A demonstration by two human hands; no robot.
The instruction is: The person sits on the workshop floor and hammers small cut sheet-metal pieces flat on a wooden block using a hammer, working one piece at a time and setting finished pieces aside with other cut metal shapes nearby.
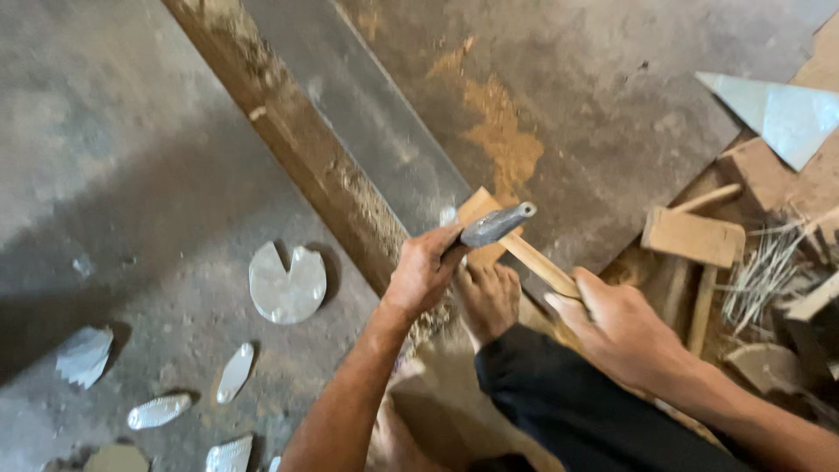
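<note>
My right hand grips the light wooden handle of a hammer. Its grey metal head hangs over a pale wood block at the edge of a long beam. My left hand is closed just below the hammer head, fingers pinched on a small dark piece that is mostly hidden. My bare foot rests between the two hands, against the beam.
Cut sheet-metal shapes lie on the concrete floor at left: a notched disc and several leaf-like pieces. At right are a wooden mallet, a triangular metal offcut, thin sticks and wood scraps.
</note>
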